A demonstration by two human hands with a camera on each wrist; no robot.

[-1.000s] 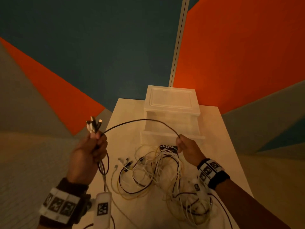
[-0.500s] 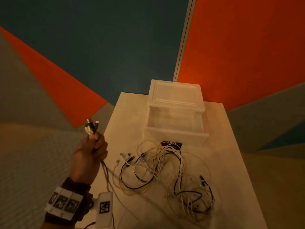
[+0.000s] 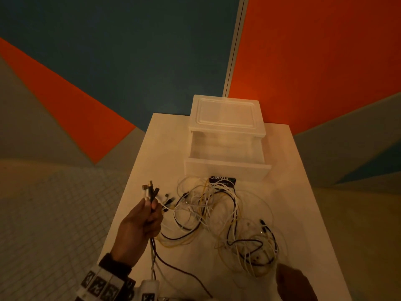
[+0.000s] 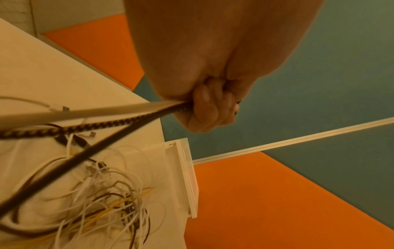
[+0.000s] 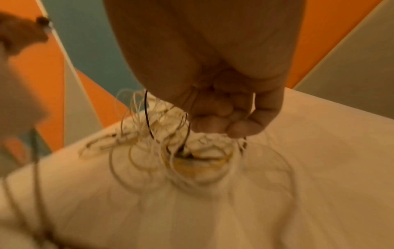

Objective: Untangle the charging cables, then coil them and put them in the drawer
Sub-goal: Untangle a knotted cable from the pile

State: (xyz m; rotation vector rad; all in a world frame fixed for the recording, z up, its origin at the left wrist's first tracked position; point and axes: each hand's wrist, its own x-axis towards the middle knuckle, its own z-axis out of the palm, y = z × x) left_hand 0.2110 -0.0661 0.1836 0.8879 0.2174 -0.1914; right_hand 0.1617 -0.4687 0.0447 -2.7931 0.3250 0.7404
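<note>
Left hand fists several plug ends upright to keep freed cables sorted; right hand, fingers curled and seemingly gripping strands, works the white, black and yellow cable tangle before the open translucent plastic drawer.

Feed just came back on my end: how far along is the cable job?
Done: the drawer stands open, no cable visible inside. In hand: the left hand grips several plug ends; the right hand is at the tangle's near edge. Left: nearly all untangling, all coiling and stowing.
</note>
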